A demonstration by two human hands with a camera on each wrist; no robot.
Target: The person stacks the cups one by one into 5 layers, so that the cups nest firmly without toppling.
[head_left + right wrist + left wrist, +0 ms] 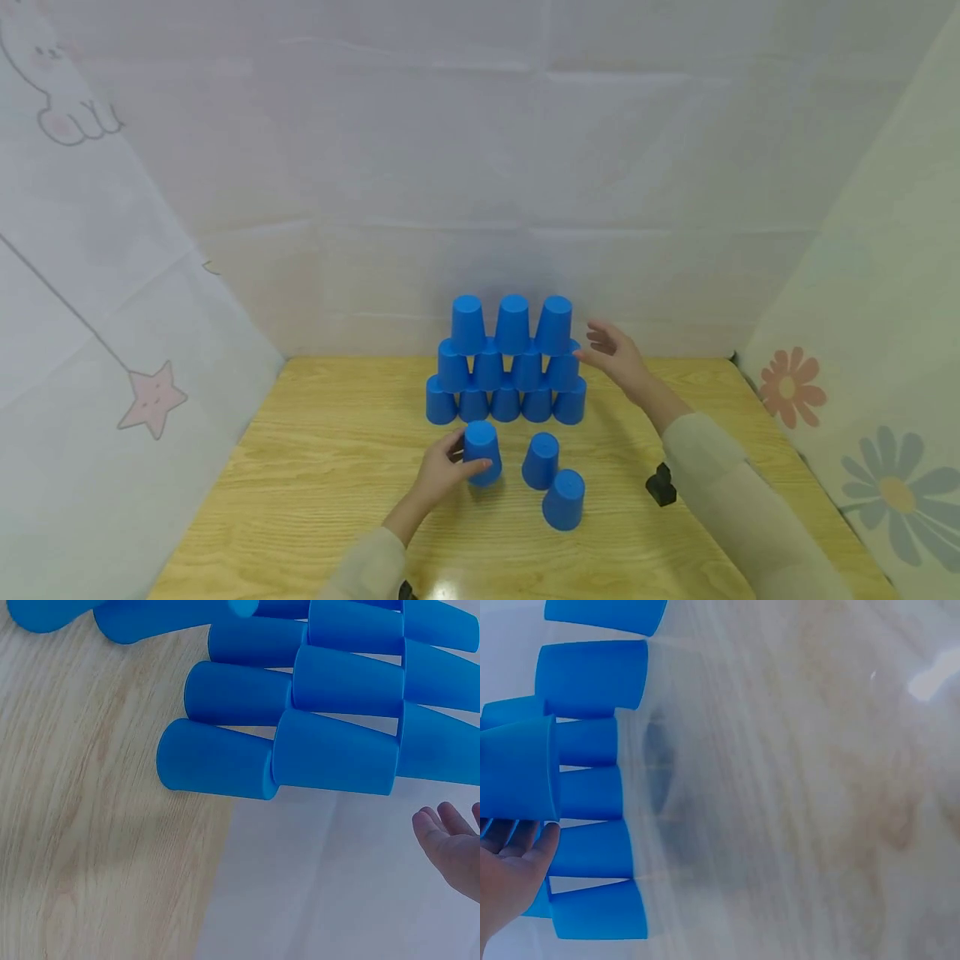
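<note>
My left hand (442, 471) grips an upside-down blue cup (482, 446) by its sides, thumb in front and fingers behind. The left wrist view has this held cup (517, 769) at the left edge, overlapping the stacked cups behind it. Upside-down blue cups form a three-row pyramid, with several in each lower row and three in the top row, including a top right cup (555, 327). My right hand (617, 357) hovers beside the pyramid's right side, fingers loosely extended and holding nothing. Two more upside-down blue cups, a farther one (542, 461) and a nearer one (564, 500), stand right of the held cup.
A wooden table (322, 467) bears the cups. White cloth (375, 167) hangs behind, with printed cloth at both sides. One small black object (662, 485) lies near the right forearm, and another (407, 591) shows by the left sleeve.
</note>
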